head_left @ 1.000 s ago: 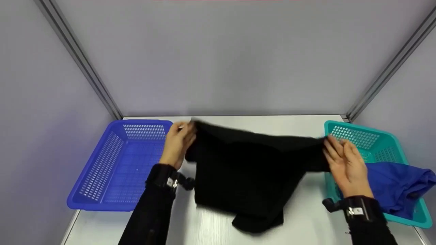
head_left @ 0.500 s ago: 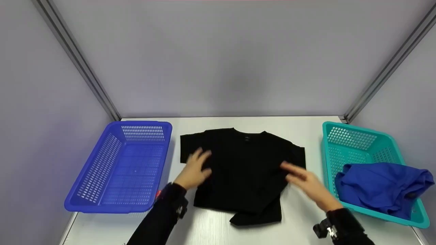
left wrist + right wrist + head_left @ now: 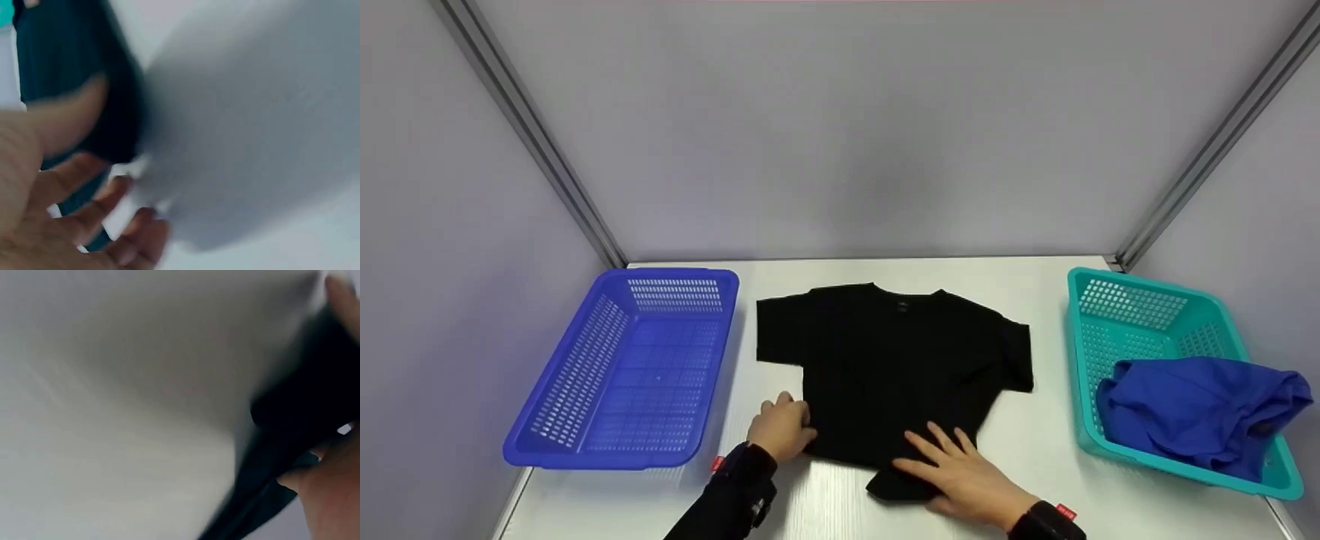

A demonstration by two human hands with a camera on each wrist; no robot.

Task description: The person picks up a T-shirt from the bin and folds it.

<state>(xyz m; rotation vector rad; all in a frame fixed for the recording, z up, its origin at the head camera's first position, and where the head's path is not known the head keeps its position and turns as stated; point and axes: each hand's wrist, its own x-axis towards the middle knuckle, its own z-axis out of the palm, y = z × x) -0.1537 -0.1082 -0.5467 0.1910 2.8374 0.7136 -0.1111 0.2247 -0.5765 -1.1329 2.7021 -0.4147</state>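
A black short-sleeved T-shirt (image 3: 885, 367) lies spread on the white table, neckline toward the back wall. Its lower right hem is folded and uneven. At the shirt's lower left corner is my left hand (image 3: 782, 429), its fingers bent beside the side edge. In the left wrist view the thumb (image 3: 73, 115) is over the dark cloth and apart from the other fingers. My right hand (image 3: 964, 476) rests on the lower right part of the shirt with fingers spread. The right wrist view shows dark cloth (image 3: 304, 399) between its thumb and a finger, blurred.
A blue plastic basket (image 3: 718, 397) stands on the left of the table (image 3: 1057, 300). On the right, a teal basket (image 3: 1078, 375) holds a crumpled blue garment (image 3: 1200, 412) that hangs over its rim. Grey panels (image 3: 870, 135) enclose the back and sides.
The black T-shirt, earlier held up by both hands, was laid on the table and let go. Both hands then moved down toward its hem, and the right sleeve now lies further out.
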